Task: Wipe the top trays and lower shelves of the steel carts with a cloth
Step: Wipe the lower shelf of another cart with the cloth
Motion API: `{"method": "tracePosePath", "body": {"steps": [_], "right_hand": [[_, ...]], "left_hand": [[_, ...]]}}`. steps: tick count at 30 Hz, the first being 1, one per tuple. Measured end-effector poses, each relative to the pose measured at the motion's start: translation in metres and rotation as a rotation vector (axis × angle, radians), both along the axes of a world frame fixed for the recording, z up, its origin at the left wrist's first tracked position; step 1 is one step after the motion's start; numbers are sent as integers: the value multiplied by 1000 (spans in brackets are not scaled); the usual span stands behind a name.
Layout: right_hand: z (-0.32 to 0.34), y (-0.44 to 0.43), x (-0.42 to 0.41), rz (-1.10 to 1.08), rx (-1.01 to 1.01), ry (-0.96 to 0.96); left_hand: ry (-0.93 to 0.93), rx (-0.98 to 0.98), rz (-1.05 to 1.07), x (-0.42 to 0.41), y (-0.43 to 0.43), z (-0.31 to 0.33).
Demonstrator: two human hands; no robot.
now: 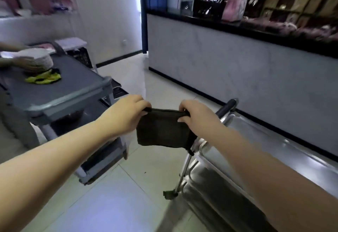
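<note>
A dark cloth [162,131] hangs stretched between my two hands in the middle of the view. My left hand [126,114] pinches its upper left corner and my right hand [197,118] pinches its upper right corner. The cloth is in the air, just left of a shiny steel cart [274,151] at the lower right. That cart has a top tray, a dark handle [227,107] at its far end and a lower shelf [210,182] partly hidden by my right forearm.
A grey cart [60,92] stands at the left with a stack of white plates [36,57] and a yellow-green cloth [43,78] on its top tray; another person's hand [22,65] touches the plates. A long white counter [237,67] runs behind. Tiled floor lies between the carts.
</note>
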State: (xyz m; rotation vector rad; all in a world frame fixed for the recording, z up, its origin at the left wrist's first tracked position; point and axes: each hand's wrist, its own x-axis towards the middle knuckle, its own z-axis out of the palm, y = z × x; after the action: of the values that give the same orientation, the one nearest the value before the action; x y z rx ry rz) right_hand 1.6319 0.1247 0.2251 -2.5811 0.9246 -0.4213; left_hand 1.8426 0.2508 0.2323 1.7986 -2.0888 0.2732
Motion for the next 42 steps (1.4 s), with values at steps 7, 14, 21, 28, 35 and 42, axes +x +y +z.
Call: {"method": "tracePosePath", "body": {"steps": [7,14,21,28,35,42], "right_hand": [[66,-48,104,-108,-95,16],[121,-133,153,-315,-65,-69],[166,-245,159,-440,-314,-54],[200,-367,160,-425,-434,63],[206,-471,174,-467,-485,64],[177,-587,171,-606,-476,144]], "left_hand": [[-48,-116,-39,112,-67,58],[-37,-224,-131,174,-186,107],[-15,-287,-187,185,-328,141],[-248,-331,-194,188,-458,176],[-337,-367,-225,202,-585,180],[-373,-387,-428,201,-736,151]]}}
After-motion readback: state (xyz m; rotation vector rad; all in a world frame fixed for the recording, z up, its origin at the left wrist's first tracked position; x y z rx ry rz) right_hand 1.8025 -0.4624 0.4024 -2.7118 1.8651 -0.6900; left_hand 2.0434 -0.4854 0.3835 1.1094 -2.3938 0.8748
